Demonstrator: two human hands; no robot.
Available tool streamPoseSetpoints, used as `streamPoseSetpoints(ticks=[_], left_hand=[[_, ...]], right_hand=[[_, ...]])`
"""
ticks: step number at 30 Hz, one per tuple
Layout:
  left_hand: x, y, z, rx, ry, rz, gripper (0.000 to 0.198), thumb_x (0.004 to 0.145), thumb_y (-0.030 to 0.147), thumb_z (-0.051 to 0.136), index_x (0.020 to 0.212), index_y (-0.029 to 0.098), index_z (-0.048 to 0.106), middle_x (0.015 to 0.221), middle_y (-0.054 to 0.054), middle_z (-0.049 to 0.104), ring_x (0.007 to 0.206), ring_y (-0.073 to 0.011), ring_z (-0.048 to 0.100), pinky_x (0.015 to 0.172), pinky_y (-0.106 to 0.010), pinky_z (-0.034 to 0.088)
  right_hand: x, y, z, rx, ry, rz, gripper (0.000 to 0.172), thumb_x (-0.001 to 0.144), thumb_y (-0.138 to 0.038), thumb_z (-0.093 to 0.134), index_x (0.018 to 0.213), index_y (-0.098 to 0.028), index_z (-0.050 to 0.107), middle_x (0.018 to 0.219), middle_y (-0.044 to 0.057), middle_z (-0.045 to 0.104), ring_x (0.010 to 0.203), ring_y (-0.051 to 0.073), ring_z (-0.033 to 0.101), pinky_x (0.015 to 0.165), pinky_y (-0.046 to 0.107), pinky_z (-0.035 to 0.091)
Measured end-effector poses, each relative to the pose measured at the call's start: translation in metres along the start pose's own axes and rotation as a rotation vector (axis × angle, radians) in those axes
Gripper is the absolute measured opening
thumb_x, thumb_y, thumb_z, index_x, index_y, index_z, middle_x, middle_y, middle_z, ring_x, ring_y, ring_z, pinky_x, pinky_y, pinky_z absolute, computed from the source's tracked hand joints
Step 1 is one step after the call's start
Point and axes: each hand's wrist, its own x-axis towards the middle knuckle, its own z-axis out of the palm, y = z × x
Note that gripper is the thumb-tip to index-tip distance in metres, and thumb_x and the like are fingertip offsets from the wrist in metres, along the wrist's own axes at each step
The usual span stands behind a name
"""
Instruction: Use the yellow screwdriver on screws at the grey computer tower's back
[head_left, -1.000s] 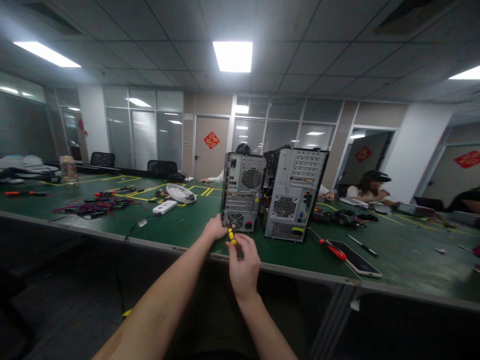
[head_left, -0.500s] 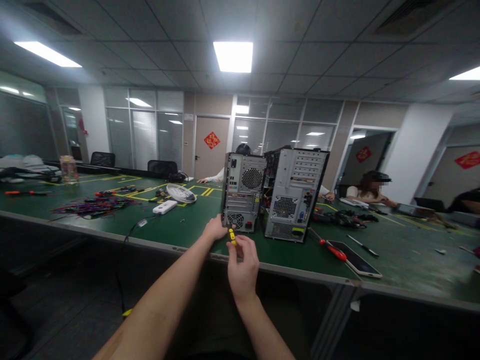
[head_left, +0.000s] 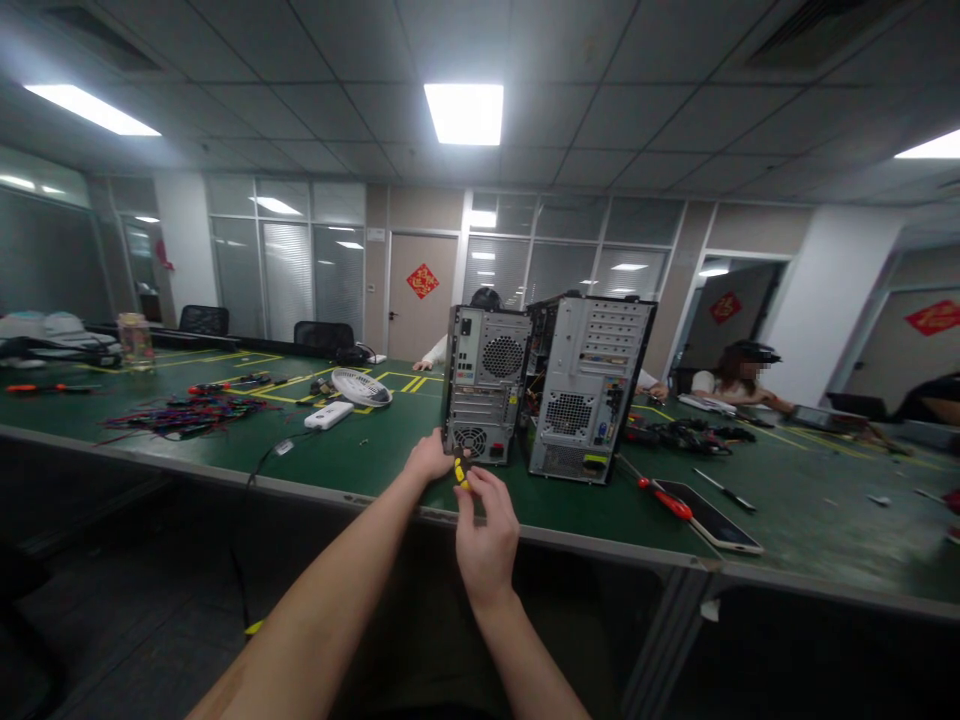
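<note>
Yellow patches on the driver (head_left: 460,470) have rolled round since half a second ago, and a co-worker's hand (head_left: 424,365) across the table (head_left: 397,470) has drawn in toward the smaller tower (head_left: 486,385). By the table's near edge, the driver slants up and away from the right hand (head_left: 487,535), its far end near the tower's lower left corner. That hand pinches the near end between thumb and fingertips, forearm rising from below. At that corner sits the left hand (head_left: 429,456), fingers hidden; I can't tell its grip.
</note>
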Motion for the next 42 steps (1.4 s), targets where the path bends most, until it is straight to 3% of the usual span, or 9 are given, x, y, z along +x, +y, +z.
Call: streamPoseSetpoints(ticks=[6,14,21,28,33,37,42], left_hand=[[-0.0033,0.0030,-0.0034,0.014,0.007,0.005,0.075,0.078,0.075,0.065,0.127,0.019,0.053,0.120,-0.017,0.072,0.114,-0.0340,0.069,0.091,-0.037,0.051],[-0.0025,0.0034,-0.0030,-0.007,0.002,0.002,0.075,0.077,0.074,0.067,0.128,0.020,0.053,0.121,-0.017,0.072,0.115,-0.0330,0.068,0.092,-0.036,0.051],[-0.0054,0.0054,-0.0052,0.014,0.011,0.002,0.072,0.078,0.073,0.066,0.126,0.020,0.054,0.121,-0.016,0.072,0.116,-0.0339,0.068,0.094,-0.037,0.051],[-0.0032,0.0040,-0.0037,0.004,0.002,-0.004,0.074,0.076,0.075,0.066,0.125,0.021,0.054,0.119,-0.017,0.072,0.113,-0.0336,0.069,0.090,-0.037,0.052],[-0.0047,0.0056,-0.0056,0.008,-0.003,-0.009,0.074,0.077,0.074,0.066,0.127,0.021,0.053,0.120,-0.016,0.072,0.114,-0.0330,0.069,0.090,-0.036,0.051],[-0.0049,0.0055,-0.0060,0.013,-0.001,-0.003,0.073,0.078,0.074,0.066,0.127,0.021,0.053,0.120,-0.016,0.072,0.115,-0.0341,0.068,0.091,-0.036,0.051],[-0.0034,0.0041,-0.0042,0.000,-0.009,-0.007,0.074,0.077,0.072,0.068,0.128,0.021,0.052,0.122,-0.016,0.071,0.116,-0.0334,0.068,0.091,-0.035,0.051]], right_hand=[[0.0003,-0.0020,-0.0005,0.003,-0.017,0.072,0.008,0.096,-0.025,0.064,0.094,-0.019,0.069,0.104,0.010,0.067,0.091,0.019,0.067,0.083,0.033,0.057],[-0.0001,0.0015,-0.0004,-0.014,-0.002,-0.012,0.020,0.100,-0.018,0.055,0.111,-0.019,0.071,0.116,0.012,0.070,0.109,0.022,0.068,0.096,0.038,0.055],[-0.0001,-0.0019,0.0006,0.015,-0.026,0.079,0.007,0.096,-0.025,0.065,0.094,-0.019,0.068,0.104,0.010,0.066,0.085,0.018,0.067,0.076,0.031,0.057],[-0.0001,0.0009,0.0005,-0.009,-0.009,-0.002,0.020,0.100,-0.017,0.054,0.110,-0.019,0.070,0.117,0.012,0.069,0.110,0.022,0.067,0.096,0.037,0.055],[0.0013,-0.0021,-0.0007,-0.013,-0.028,0.037,0.008,0.096,-0.022,0.063,0.096,-0.019,0.070,0.106,0.011,0.069,0.097,0.021,0.068,0.087,0.035,0.057],[0.0022,-0.0028,-0.0011,0.008,-0.038,0.086,0.009,0.094,-0.026,0.066,0.092,-0.019,0.069,0.102,0.009,0.067,0.086,0.019,0.068,0.078,0.032,0.058],[0.0019,0.0001,0.0007,0.004,-0.022,0.004,0.020,0.099,-0.018,0.055,0.111,-0.019,0.071,0.115,0.012,0.069,0.107,0.022,0.068,0.093,0.037,0.056]])
